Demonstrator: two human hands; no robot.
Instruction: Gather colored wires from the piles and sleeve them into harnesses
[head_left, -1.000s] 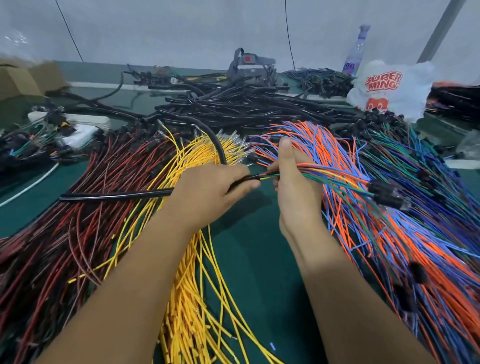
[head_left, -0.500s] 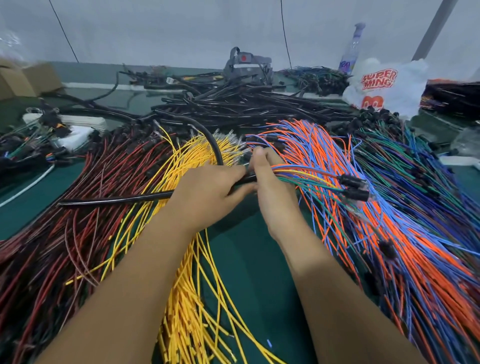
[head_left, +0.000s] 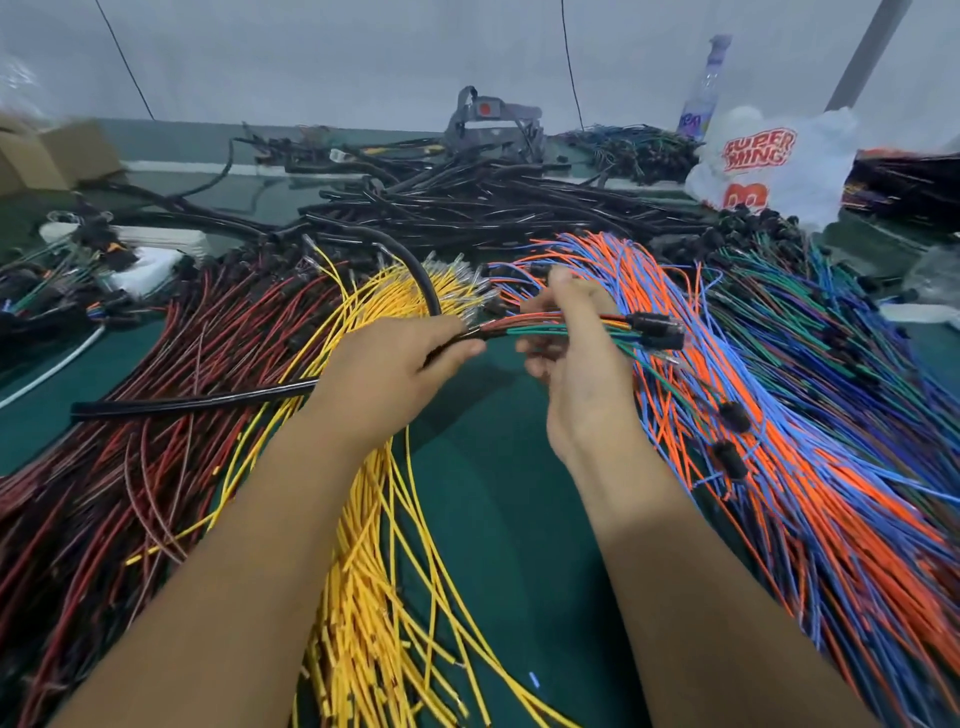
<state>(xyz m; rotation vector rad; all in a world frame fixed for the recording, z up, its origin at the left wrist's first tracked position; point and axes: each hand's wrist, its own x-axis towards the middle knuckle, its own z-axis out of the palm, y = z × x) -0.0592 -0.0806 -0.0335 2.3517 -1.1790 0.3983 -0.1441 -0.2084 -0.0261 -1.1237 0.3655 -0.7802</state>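
1. We see a small bundle of mixed wires (head_left: 540, 325) — red, green, orange — held level above the green worktop (head_left: 493, 519), between the two hands, at the middle of the view.
2. Its left end enters a black sleeve (head_left: 208, 402); the sleeve runs out leftward over the red-and-black wire pile (head_left: 130, 415). Whether the black tube arching up behind the hand is the same sleeve, we cannot tell.
3. Its right end carries two black connectors (head_left: 657, 330), just past the right hand.
4. The left hand (head_left: 384, 379) is closed round the mouth of the sleeve, thumb and forefinger pinching it where the wires go in.
5. The right hand (head_left: 582, 358) has its grip on the wire bundle, fingers curled round it and the thumb raised.
6. Beneath the left forearm lies the yellow wire pile (head_left: 374, 597); to the right lies the orange and blue wire pile (head_left: 805, 467), with green and purple wires further out.
7. Behind, we see a heap of black sleeved harnesses (head_left: 467, 208), a white plastic bag (head_left: 769, 166) with red lettering and a bottle (head_left: 701, 88).
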